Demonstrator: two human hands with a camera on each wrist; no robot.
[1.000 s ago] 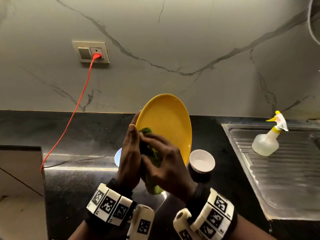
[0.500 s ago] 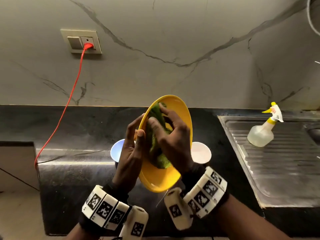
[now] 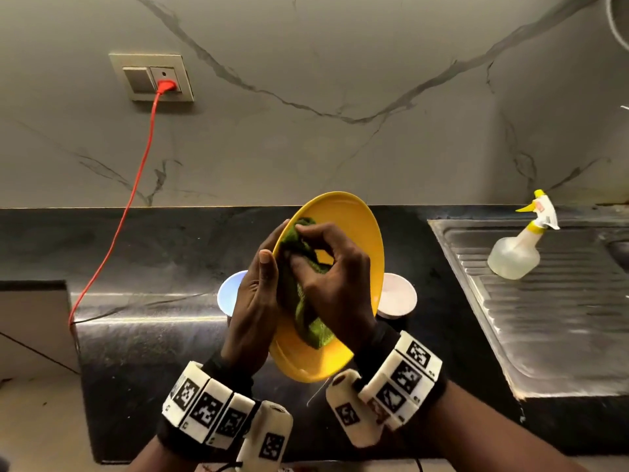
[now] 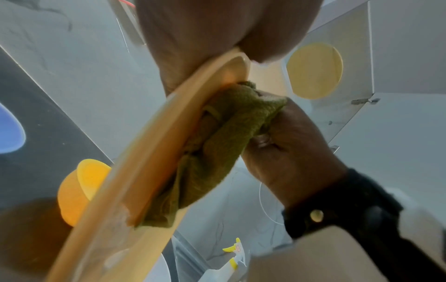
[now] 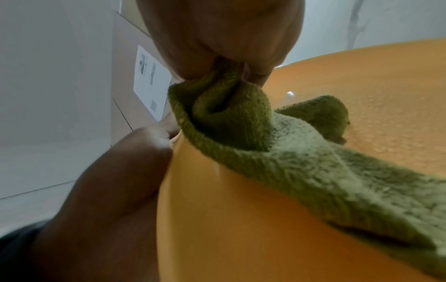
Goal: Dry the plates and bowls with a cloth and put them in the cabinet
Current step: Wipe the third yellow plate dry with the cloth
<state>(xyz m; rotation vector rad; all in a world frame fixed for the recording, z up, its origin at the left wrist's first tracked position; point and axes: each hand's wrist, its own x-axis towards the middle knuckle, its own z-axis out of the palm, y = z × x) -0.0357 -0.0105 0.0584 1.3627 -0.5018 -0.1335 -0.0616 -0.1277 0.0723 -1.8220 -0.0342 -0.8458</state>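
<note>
We are in the drying step: our left hand (image 3: 253,301) grips the edge of the yellow plate (image 3: 354,229), held tilted above the tabletop (image 3: 136,335), while our right hand's fingers (image 3: 316,229) clench the green cloth (image 3: 308,321) against its face. Droplets remain, so next we wipe there. We count one plate in hand, one in the cabinet (image 4: 315,70), three bowls, one cloth.

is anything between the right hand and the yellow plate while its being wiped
Yes, the green cloth. The right hand grips it bunched in its fingers and presses it against the face of the yellow plate, so cloth lies between fingers and plate. The left hand holds the plate's rim directly.
</note>
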